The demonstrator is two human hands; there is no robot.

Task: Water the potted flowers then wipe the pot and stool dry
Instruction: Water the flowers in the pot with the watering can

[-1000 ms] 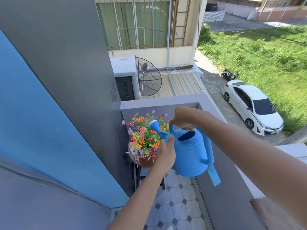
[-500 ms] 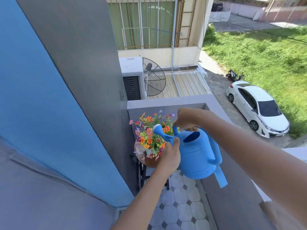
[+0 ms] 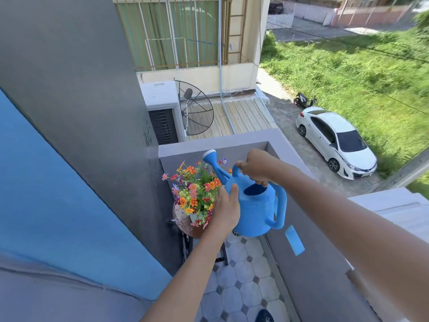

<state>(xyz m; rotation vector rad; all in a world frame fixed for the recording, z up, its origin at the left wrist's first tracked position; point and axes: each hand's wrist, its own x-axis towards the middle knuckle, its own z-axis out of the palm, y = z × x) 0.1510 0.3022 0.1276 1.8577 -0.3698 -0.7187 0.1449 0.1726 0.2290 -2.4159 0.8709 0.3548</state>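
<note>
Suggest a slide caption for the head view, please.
On a balcony, both hands hold a blue watering can beside potted flowers on a stool, spout raised.

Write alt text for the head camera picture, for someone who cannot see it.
Two bare hands hold a blue plastic watering can over a round brown pot of orange, pink and purple flowers on a balcony: the right hand grips its top handle, the left hand steadies its side. Below, a white car is parked beside grass.
</note>
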